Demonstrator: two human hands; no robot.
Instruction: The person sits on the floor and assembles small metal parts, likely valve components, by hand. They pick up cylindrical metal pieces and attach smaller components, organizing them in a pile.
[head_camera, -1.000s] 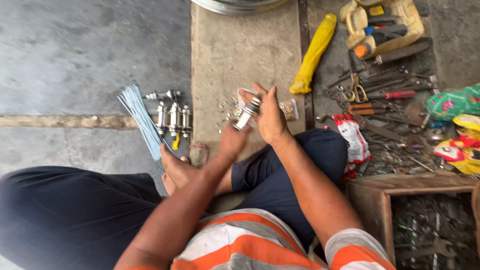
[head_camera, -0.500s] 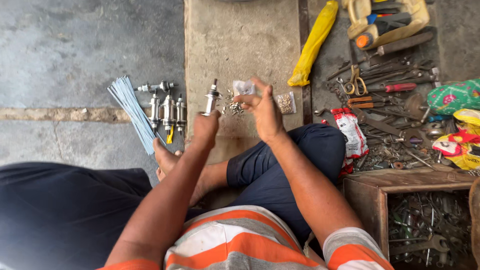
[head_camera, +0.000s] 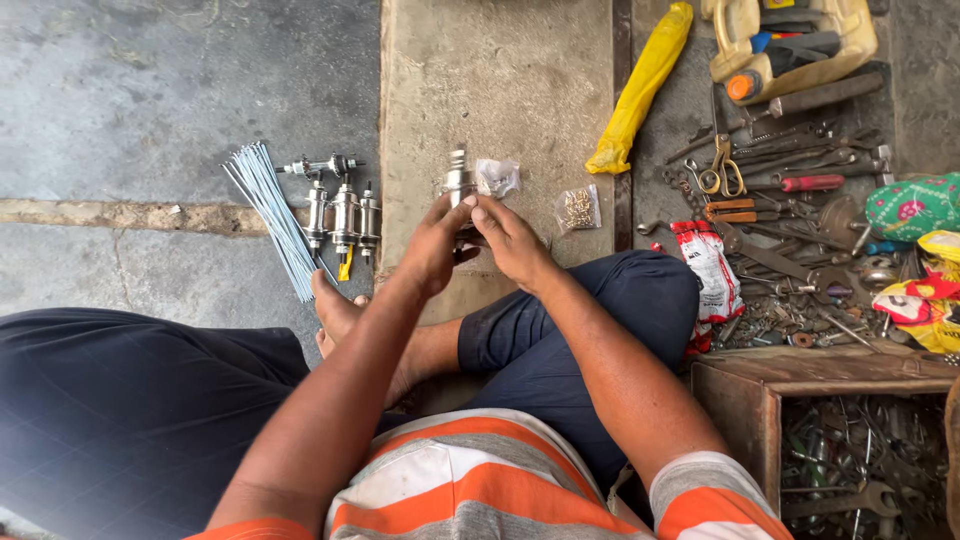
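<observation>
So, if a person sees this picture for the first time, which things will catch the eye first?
First the two hands at the centre: the left hand and right hand together hold a shiny metal hub. Then the long yellow bag at the upper right, beside a crowded heap of hand tools. At the left lies a bundle of thin spokes next to more hubs.

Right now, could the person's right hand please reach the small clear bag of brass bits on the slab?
Probably yes: the right hand is beside the small clear bag, with bare concrete slab between them, though its fingers are busy on the metal hub.
</observation>
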